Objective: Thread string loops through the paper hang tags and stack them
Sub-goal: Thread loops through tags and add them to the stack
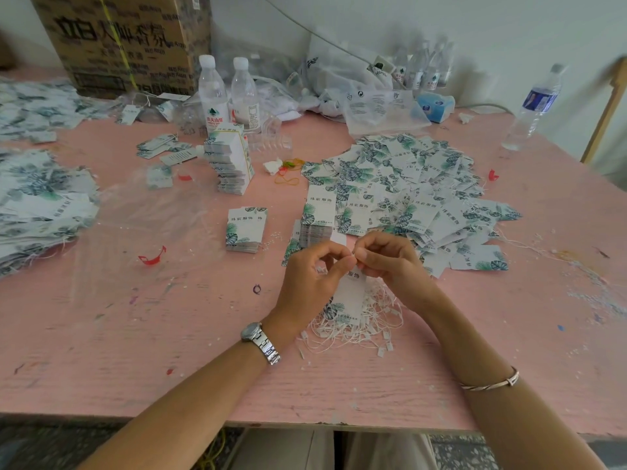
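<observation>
pinched tight on the top of a light, bendy paper tag (pixel 351 293) with the fingers (pixel 334 257) of left hand (pixel 310 276) and right hand (pixel 385 262), hanging just below them over the string pile (pixel 359 329); best held gently by its top edge.

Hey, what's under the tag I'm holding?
A tangled pile of white string loops lies on the pink table below the hang tag; the tag and left hand cover its middle.

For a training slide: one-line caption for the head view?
Left hand and right hand pinch the top of a hang tag over string loops on the pink table.
</observation>
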A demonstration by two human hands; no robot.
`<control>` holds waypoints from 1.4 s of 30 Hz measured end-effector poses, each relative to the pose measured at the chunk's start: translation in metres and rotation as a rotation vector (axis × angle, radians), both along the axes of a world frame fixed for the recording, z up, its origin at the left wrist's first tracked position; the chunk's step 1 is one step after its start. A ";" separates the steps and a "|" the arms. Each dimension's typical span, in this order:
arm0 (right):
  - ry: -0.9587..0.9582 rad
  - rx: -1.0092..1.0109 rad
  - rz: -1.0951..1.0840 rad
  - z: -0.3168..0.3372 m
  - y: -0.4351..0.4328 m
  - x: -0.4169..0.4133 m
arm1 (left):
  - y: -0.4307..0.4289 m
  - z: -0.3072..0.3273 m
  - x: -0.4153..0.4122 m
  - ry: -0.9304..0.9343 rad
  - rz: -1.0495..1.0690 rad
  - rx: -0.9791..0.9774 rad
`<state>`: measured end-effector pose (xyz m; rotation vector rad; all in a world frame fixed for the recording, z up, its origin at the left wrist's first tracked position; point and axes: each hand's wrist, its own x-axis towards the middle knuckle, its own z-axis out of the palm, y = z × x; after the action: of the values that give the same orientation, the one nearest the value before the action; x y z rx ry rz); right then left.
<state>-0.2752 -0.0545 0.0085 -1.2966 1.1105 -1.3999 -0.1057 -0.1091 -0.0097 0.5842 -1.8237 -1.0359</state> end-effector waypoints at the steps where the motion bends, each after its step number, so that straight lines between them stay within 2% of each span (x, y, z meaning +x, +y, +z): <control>1: -0.012 -0.002 0.013 0.000 0.000 0.001 | 0.000 0.000 0.000 0.007 0.008 -0.014; 15: -0.024 -0.026 -0.007 -0.001 0.000 0.009 | 0.000 -0.002 0.001 0.014 0.105 -0.178; 23: -0.043 -0.035 -0.017 -0.002 -0.003 0.009 | 0.001 0.001 0.001 -0.012 0.136 -0.137; 34: -0.290 0.031 -0.058 0.002 -0.007 0.005 | 0.001 0.004 0.000 -0.019 0.182 -0.092; 38: -0.415 0.014 -0.074 0.004 -0.007 0.002 | -0.002 0.001 -0.003 -0.123 0.226 -0.161; 42: -0.573 -0.024 -0.087 0.007 -0.007 -0.002 | -0.004 -0.002 -0.003 -0.226 0.200 -0.127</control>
<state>-0.2775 -0.0611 0.0152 -0.7853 0.7620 -1.7097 -0.1087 -0.1132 -0.0114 0.8149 -1.9636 -0.7387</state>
